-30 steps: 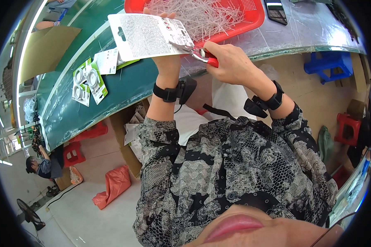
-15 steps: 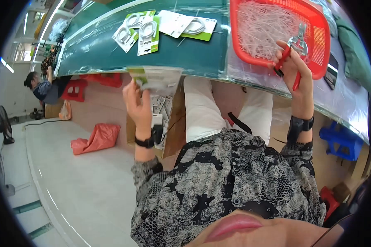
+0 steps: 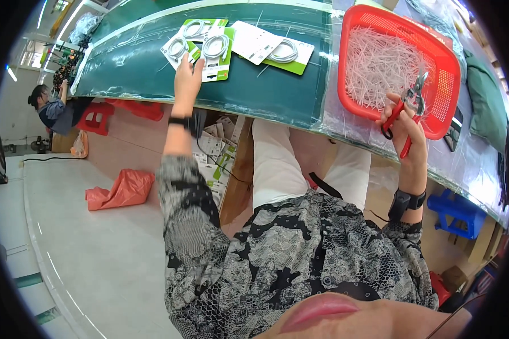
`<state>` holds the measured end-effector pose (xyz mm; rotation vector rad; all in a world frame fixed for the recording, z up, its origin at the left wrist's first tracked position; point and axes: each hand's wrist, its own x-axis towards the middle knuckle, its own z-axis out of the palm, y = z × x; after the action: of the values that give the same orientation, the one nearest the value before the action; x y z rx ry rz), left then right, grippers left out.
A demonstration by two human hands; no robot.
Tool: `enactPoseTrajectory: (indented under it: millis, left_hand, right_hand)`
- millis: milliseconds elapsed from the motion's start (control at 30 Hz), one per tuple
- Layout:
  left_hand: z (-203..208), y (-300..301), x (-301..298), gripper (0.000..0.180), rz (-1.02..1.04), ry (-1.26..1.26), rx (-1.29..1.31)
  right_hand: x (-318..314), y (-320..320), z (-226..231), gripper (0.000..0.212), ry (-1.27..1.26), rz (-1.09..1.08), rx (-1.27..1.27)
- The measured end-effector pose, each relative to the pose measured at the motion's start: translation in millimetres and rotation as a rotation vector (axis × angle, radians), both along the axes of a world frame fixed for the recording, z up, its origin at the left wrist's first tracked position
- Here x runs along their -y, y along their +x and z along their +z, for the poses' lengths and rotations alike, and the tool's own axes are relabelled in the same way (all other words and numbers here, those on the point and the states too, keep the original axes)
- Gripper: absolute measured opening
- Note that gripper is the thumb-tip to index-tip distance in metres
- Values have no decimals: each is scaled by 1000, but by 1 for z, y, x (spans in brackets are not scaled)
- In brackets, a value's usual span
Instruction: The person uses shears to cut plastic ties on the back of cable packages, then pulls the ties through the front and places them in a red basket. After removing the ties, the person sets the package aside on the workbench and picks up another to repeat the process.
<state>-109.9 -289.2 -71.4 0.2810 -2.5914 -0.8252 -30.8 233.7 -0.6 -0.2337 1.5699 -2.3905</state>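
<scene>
My left hand (image 3: pixel 188 85) reaches over the table's near edge to a group of white and green cards. Its thumb and fingers are apart, at the lower edge of a carded white coiled cable (image 3: pixel 176 48). Beside that lie another carded cable (image 3: pixel 214 46) and one further back (image 3: pixel 194 28). To their right, a white card (image 3: pixel 255 42) lies face down, partly over a carded cable (image 3: pixel 285 51). My right hand (image 3: pixel 407 127) is closed round red-handled snips (image 3: pixel 415 101), blades pointing up, above the near right corner of the red basket (image 3: pixel 345 73).
Thin clear plastic strips (image 3: pixel 382 70) fill the basket. Below the table edge, left of my legs, a cardboard box (image 3: pixel 237 189) holds several cards. A blue stool (image 3: pixel 457 213) stands at right, a red bag (image 3: pixel 124 189) lies on the floor, and another person (image 3: pixel 54 107) sits far left.
My left hand has let go of a card it held above the cardboard box and moved up to the cards on the table. The snips stay in my right hand.
</scene>
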Motion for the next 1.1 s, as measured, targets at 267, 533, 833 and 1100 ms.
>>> enactPoseTrajectory:
  millis: [267,533,833,1100]
  left_hand:
    - [13,-82,12,44,17,-288,513]
    - [34,21,-78,42,-271,1406,78]
    - [61,81,-259,56,-749,1904,183]
    - [33,79,-314,57,-956,1886,313]
  right_hand:
    - [-17,13,-13,54,62,-55,34]
    - [-2,25,-7,50,359,-59,-100]
    - [43,38,7,50,1286,-217,-726]
    - [13,47,-1,46,1428,-332,-688]
